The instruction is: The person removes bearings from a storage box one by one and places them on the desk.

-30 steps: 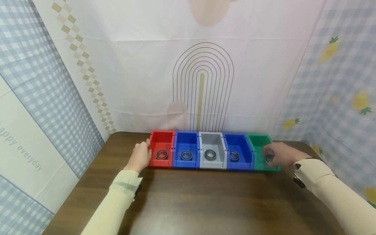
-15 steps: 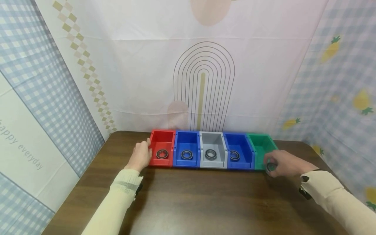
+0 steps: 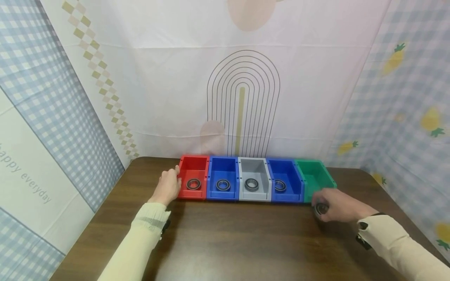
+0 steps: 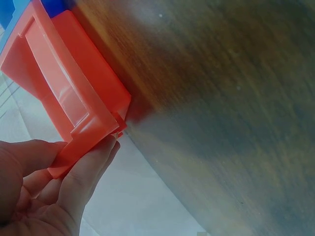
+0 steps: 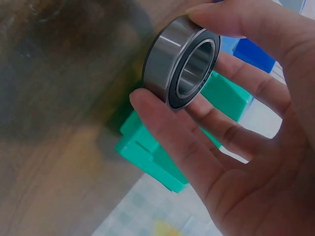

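Observation:
My right hand (image 3: 340,205) pinches a steel ball bearing (image 5: 162,64) by its outer ring, between thumb and fingers. In the right wrist view the bearing is tilted, with its bore and dark seal showing. It is held just in front of the green bin (image 3: 313,173). On the other side, my left hand (image 3: 167,186) grips the side wall of the red bin (image 4: 101,78), thumb on one face and fingers on the other. A bearing (image 3: 193,189) lies inside that red bin.
Between the red and green bins stand a blue bin (image 3: 224,164), a grey bin (image 3: 254,165) and another blue bin (image 3: 281,168), side by side, each with a bearing. The row sits toward the back of a brown wooden table (image 3: 246,238), before a white cloth (image 3: 168,97).
My right hand has lifted the bearing out of the green bin and brought it over the front edge, nearer to me. The left hand stays on the red bin.

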`<state>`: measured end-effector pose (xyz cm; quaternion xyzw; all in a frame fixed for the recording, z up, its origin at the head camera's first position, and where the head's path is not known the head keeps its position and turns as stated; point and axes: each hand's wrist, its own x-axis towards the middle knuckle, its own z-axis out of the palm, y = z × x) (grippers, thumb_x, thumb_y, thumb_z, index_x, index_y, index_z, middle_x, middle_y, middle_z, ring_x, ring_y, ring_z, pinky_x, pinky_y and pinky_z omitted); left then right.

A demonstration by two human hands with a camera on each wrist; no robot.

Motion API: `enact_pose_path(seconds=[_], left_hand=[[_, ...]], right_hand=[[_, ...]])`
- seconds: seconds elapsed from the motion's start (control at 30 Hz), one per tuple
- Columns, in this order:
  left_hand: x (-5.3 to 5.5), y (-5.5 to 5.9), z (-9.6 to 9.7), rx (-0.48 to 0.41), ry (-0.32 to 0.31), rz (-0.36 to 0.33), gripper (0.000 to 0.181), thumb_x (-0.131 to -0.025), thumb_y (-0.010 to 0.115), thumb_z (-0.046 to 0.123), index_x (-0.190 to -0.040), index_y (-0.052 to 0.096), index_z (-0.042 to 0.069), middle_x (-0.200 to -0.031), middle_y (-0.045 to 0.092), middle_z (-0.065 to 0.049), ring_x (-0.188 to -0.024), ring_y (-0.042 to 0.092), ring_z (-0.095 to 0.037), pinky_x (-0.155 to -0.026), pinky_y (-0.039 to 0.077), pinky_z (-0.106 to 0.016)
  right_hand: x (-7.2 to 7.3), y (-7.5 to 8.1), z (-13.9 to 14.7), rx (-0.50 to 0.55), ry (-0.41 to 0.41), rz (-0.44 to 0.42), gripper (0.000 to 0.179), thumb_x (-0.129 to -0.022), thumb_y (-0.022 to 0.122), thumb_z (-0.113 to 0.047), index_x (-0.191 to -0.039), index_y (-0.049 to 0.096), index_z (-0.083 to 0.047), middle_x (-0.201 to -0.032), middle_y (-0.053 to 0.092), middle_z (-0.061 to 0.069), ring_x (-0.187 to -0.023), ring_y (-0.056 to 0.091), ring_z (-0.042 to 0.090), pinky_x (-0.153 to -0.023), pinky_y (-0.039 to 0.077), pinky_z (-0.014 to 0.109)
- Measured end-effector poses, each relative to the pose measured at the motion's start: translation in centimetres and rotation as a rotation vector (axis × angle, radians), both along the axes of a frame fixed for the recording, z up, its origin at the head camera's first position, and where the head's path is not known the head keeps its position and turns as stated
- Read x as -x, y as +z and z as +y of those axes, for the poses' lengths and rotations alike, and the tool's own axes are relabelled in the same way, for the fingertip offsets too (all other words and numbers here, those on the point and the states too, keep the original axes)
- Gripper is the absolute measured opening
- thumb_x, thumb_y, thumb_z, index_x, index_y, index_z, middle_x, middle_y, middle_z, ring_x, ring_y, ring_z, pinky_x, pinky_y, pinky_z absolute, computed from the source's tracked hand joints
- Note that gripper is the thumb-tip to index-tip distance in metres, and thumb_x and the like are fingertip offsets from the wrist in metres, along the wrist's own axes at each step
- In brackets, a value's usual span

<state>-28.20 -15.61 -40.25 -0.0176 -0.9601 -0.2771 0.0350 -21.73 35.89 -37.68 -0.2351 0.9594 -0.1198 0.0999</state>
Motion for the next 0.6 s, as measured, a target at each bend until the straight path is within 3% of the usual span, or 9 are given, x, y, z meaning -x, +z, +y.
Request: enact_pose_path(seconds=[0.23,0.6], left_hand=[[0.1,0.0,0.1,-0.002,0.006,-0.01,0.052,-0.1,0.059,0.006,-0.149,0.047,-0.002,-0.128,0.063,-0.03,-0.094,0.064,-0.034,-0.082,0.055,-0.044],[0.1,0.0,0.0,-0.008,0.004,-0.012,0.051,-0.099,0.059,0.005,-0.148,0.049,-0.003,-0.127,0.063,-0.03,-0.092,0.064,-0.033,-0.081,0.056,-0.043]], right_hand=[[-0.5,-1.1,0.0,0.025,-0.028,-0.063,0.031,-0.075,0.085,-0.019,-0.101,0.07,-0.017,-0.096,0.066,-0.004,-0.091,0.058,0.014,-0.071,0.05,0.028],[-0.9,-2.4,-0.3,0.014,-0.04,-0.065,0.031,-0.073,0.087,-0.019,-0.1,0.071,-0.015,-0.092,0.067,-0.005,-0.092,0.059,0.014,-0.071,0.05,0.028]])
